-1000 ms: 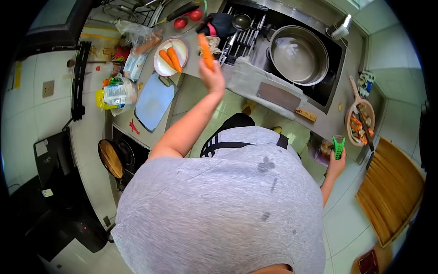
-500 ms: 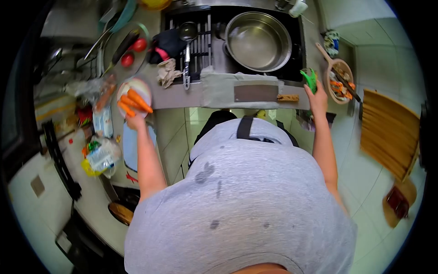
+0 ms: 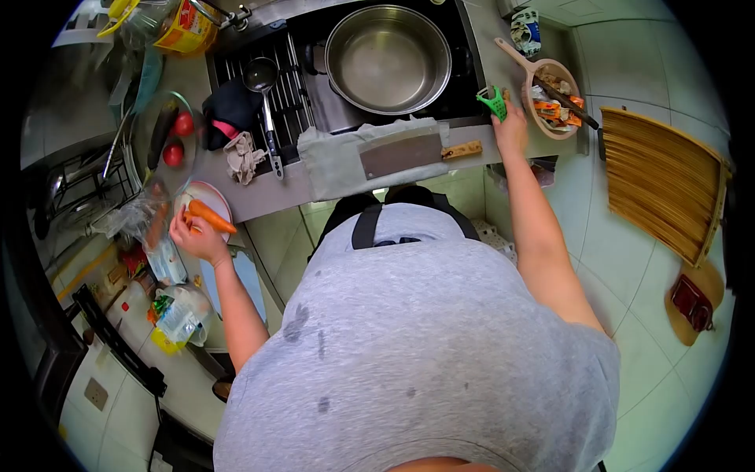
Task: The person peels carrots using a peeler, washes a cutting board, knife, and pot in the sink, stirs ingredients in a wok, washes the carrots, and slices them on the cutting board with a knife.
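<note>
On the left, my left hand (image 3: 198, 238) is over the white plate (image 3: 223, 195), its fingers closed round the end of an orange carrot (image 3: 211, 215). Another bit of orange shows beneath the fingers; how many carrots lie there is partly hidden. My right hand (image 3: 511, 130) grips a green peeler (image 3: 493, 103) at the counter's right part, between the stove and a pink strainer (image 3: 528, 79) of scraps.
A large metal pot (image 3: 388, 59) stands on the stove. A cleaver (image 3: 403, 156) lies on a grey cloth (image 3: 322, 169) at the counter edge. A ladle (image 3: 269, 118), two tomatoes (image 3: 173, 154), a blue cutting board (image 3: 240, 291) and plastic bags (image 3: 185, 315) are further left.
The left hand carried a carrot to the plate, released it among the others, and shifted to the carrots' far end. The right hand brought the peeler up beside the stove. The view swung round.
</note>
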The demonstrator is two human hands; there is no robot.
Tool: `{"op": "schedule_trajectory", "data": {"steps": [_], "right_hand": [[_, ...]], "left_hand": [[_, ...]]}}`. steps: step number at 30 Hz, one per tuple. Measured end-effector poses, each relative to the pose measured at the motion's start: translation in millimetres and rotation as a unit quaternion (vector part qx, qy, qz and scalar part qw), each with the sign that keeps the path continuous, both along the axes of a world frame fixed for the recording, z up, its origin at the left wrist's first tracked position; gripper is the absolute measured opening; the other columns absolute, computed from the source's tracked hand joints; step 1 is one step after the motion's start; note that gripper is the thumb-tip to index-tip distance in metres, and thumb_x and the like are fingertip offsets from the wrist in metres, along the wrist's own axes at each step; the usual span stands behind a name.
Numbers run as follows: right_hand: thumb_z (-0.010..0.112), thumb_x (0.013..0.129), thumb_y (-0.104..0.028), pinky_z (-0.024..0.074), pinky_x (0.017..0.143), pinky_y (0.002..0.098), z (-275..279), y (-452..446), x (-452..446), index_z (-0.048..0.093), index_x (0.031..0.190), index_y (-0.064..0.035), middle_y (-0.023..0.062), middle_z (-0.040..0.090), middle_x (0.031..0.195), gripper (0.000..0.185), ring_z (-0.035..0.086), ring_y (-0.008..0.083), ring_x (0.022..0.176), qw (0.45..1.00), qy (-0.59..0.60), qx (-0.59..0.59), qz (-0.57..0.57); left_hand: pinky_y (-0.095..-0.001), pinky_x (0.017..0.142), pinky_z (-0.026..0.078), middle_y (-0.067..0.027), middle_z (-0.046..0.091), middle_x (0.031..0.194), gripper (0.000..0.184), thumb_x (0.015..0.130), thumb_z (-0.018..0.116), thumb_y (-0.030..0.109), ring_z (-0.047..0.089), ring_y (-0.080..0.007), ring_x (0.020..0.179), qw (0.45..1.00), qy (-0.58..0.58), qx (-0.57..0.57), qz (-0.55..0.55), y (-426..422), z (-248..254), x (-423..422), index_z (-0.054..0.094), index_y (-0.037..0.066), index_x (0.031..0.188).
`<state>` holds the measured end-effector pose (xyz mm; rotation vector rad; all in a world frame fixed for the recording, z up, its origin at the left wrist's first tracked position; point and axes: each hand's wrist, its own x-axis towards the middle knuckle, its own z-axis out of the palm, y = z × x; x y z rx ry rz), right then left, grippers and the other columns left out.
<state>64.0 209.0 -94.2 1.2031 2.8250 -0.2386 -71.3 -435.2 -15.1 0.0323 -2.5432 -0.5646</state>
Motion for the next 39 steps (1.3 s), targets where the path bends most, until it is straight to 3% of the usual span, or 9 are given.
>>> {"op": "schedule_trajectory", "data": {"steps": [7,9,11,17,20,23,32,34,39], "right_hand": [[0.077,0.077,-0.018,0.0461,0.094,0.0433,-12.4,6.3,3.0,0.056,0.131,-0.0174,0.0114,0.055,0.121,0.058,0.054,0.0340,0.111,0.997,0.074,0.027,-0.002],[0.078,0.076,-0.017,0.0450,0.095,0.0427,-9.2,7.8,3.8,0.055,0.132,-0.0177,0.0111,0.054,0.122,0.060,0.052,0.0338,0.113,0.997,0.073,0.029,0.006],[0.077,0.077,-0.017,0.0430,0.097,0.0417,-3.9,3.3,2.6,0.053,0.134,-0.0173,0.0121,0.052,0.123,0.062,0.050,0.0346,0.115,0.989,0.115,0.084,0.039],[0.069,0.084,-0.014,0.0437,0.096,0.0413,29.3,-39.1,-31.9,0.053,0.133,-0.0153,0.0118,0.051,0.118,0.051,0.052,0.0307,0.114,0.978,0.148,-0.010,0.145],[0.064,0.083,-0.007,0.0476,0.089,0.0379,21.1,-53.6,-57.2,0.058,0.126,-0.0105,0.0128,0.054,0.109,0.044,0.057,0.0281,0.099,0.947,0.209,-0.167,0.175],[0.062,0.083,-0.004,0.0498,0.085,0.0352,11.4,-56.1,-73.2,0.058,0.126,-0.0099,0.0103,0.055,0.109,0.044,0.059,0.0222,0.095,0.937,0.169,-0.227,0.206],[0.064,0.080,-0.005,0.0521,0.075,0.0287,-27.1,-25.4,-105.5,0.064,0.118,-0.0069,0.0067,0.065,0.092,0.037,0.063,0.0143,0.079,0.909,0.186,-0.318,0.195],[0.064,0.081,-0.004,0.0510,0.073,0.0279,-16.1,-37.6,-110.5,0.063,0.118,-0.0076,0.0044,0.065,0.089,0.038,0.061,0.0133,0.076,0.922,0.138,-0.292,0.215],[0.064,0.081,-0.004,0.0511,0.076,0.0282,-45.1,-40.5,-119.7,0.062,0.121,-0.0103,0.0051,0.069,0.096,0.040,0.064,0.0144,0.080,0.904,0.082,-0.343,0.241]], "left_hand": [[-0.0361,0.085,0.049,-0.0123,0.058,0.107,0.032,0.084,0.054,-0.005,0.058,-0.0275,0.100,0.997,-0.042,0.033,-0.049,58.4,9.8,4.8,0.065,0.005,0.112],[-0.0347,0.084,0.049,-0.0122,0.058,0.106,0.033,0.083,0.055,-0.005,0.058,-0.0264,0.097,0.996,-0.025,-0.052,-0.063,76.8,7.2,1.5,0.065,0.004,0.112],[-0.0340,0.084,0.049,-0.0119,0.057,0.106,0.034,0.081,0.055,-0.005,0.057,-0.0255,0.095,0.992,-0.061,0.039,-0.101,102.3,1.8,-2.7,0.064,0.005,0.113],[-0.0349,0.083,0.049,-0.0110,0.056,0.104,0.039,0.079,0.056,-0.007,0.057,-0.0246,0.091,0.967,-0.157,0.121,-0.158,164.4,-12.8,4.6,0.063,0.006,0.115],[-0.0341,0.081,0.049,-0.0111,0.056,0.103,0.036,0.079,0.056,-0.008,0.058,-0.0244,0.089,0.958,-0.193,0.163,-0.134,168.2,-19.5,17.2,0.063,0.005,0.112],[-0.0328,0.076,0.051,-0.0119,0.057,0.101,0.033,0.080,0.056,-0.007,0.060,-0.0233,0.084,0.957,-0.189,0.197,-0.102,161.3,-19.9,34.0,0.062,0.004,0.110],[-0.0292,0.073,0.052,-0.0084,0.060,0.094,0.029,0.082,0.057,-0.005,0.061,-0.0179,0.079,0.939,-0.262,0.222,-0.034,156.2,-42.8,81.0,0.063,0.005,0.109],[-0.0329,0.075,0.051,-0.0099,0.057,0.092,0.030,0.080,0.058,-0.004,0.059,-0.0215,0.077,0.943,-0.232,0.235,-0.022,155.4,-40.2,91.6,0.061,0.003,0.109],[-0.0313,0.076,0.052,-0.0110,0.060,0.099,0.028,0.081,0.060,-0.001,0.062,-0.0206,0.083,0.926,-0.228,0.280,0.109,118.7,-53.5,144.2,0.061,0.004,0.108]]}}
